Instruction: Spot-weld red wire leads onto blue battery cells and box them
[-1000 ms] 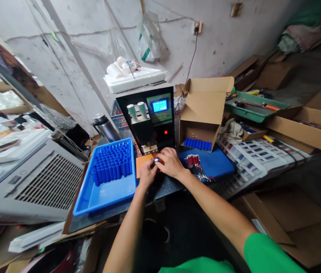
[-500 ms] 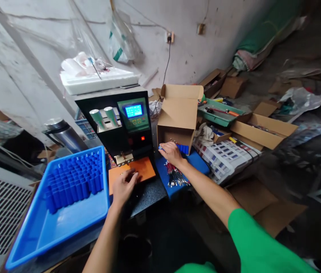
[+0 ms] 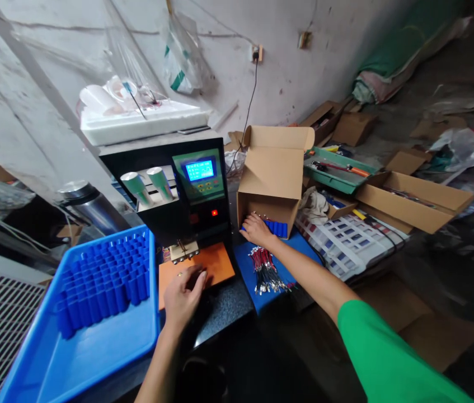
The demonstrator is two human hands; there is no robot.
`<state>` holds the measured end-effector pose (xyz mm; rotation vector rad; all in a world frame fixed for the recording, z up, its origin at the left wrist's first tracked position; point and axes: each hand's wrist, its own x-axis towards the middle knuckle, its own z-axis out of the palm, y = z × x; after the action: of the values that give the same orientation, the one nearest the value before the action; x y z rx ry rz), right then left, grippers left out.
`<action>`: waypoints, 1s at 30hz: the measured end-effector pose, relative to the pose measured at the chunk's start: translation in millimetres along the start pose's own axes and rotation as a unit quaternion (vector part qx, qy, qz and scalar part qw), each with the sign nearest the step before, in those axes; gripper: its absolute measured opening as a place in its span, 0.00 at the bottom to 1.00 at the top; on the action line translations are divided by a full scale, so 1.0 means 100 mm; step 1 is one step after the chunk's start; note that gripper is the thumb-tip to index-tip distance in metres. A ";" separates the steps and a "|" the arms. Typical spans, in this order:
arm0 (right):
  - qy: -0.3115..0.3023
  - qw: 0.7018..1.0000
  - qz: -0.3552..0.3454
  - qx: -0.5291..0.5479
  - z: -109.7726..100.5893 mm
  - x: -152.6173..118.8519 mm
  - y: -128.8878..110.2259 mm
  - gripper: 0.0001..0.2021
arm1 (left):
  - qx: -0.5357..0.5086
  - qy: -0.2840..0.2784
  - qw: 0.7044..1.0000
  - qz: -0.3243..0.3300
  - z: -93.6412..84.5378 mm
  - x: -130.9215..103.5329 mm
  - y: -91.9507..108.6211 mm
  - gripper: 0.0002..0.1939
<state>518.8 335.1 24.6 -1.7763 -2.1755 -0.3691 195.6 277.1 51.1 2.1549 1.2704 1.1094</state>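
Observation:
My left hand (image 3: 183,294) rests at the orange plate (image 3: 215,263) in front of the black welding machine (image 3: 203,221). Its fingers are loosely bent, thumb apart, and nothing shows between them. Reaching into the front of an open cardboard box (image 3: 272,173), my right hand (image 3: 257,229) has its fingers closed over a blue cylindrical battery (image 3: 243,228), mostly hidden by the hand. More blue batteries (image 3: 276,228) lie in a row in the box, just right of that hand. Below the right wrist, a bundle of red and black wire leads (image 3: 267,271) is spread on a blue mat (image 3: 243,257).
On the left, a blue tray (image 3: 94,358) carries rows of blue cylinders (image 3: 106,280). A steel flask (image 3: 94,207) stands behind it. Foam and plastic (image 3: 140,120) top the machine. To the right are a green tool tray (image 3: 333,176) and a long cardboard box (image 3: 417,198).
My right hand has lowered with the blue battery to the floor of the box, its fingers flatter. The left hand stays at the orange plate, thumb farther from the fingers. The view has shifted slightly.

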 end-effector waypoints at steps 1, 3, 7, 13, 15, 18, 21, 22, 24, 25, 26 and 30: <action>0.002 1.000 0.003 -0.003 0.00 0.01 0.00 0.13 | 0.002 0.002 1.000 0.002 0.00 0.00 0.00 0.18; 0.003 1.000 0.009 -0.006 -0.01 0.03 -0.01 0.11 | 0.003 0.004 1.000 0.006 0.00 0.00 0.00 0.18; -0.009 1.000 0.018 -0.011 -0.02 0.08 -0.02 0.09 | -0.004 -0.001 1.000 0.008 0.00 0.01 0.00 0.17; 0.019 0.999 -0.008 0.034 0.02 0.00 0.06 0.09 | -0.005 -0.008 1.000 -0.012 0.01 0.01 0.02 0.19; 0.062 0.995 -0.025 0.074 -0.02 -0.06 0.12 0.10 | -0.015 -0.006 1.000 -0.017 0.01 0.01 0.04 0.20; 0.147 0.982 -0.021 0.118 -0.17 -0.20 0.22 0.13 | -0.025 -0.009 0.999 -0.024 0.01 0.02 0.06 0.21; 0.183 0.972 0.008 0.147 -0.41 -0.43 0.26 0.13 | -0.030 -0.012 0.999 -0.035 0.01 0.03 0.08 0.22; 0.178 0.971 0.032 0.156 -0.49 -0.52 0.26 0.13 | -0.032 -0.013 0.999 -0.037 0.01 0.03 0.09 0.22; 0.145 0.967 0.108 0.177 -0.61 -0.72 0.25 0.13 | -0.030 -0.014 0.999 -0.039 0.01 0.04 0.10 0.23; 0.121 0.962 0.154 0.188 -0.66 -0.82 0.24 0.12 | -0.027 -0.015 0.999 -0.040 0.02 0.05 0.10 0.24; 0.095 0.955 0.199 0.200 -0.69 -0.91 0.23 0.12 | -0.024 -0.015 0.999 -0.041 0.02 0.06 0.11 0.24; 0.004 0.899 0.333 0.286 -0.70 -1.14 0.17 0.07 | -0.040 -0.023 0.997 -0.055 0.03 0.09 0.11 0.26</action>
<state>561.4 208.5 44.3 -1.9697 -1.3192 0.3866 206.3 279.5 60.3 2.0160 1.2848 1.0417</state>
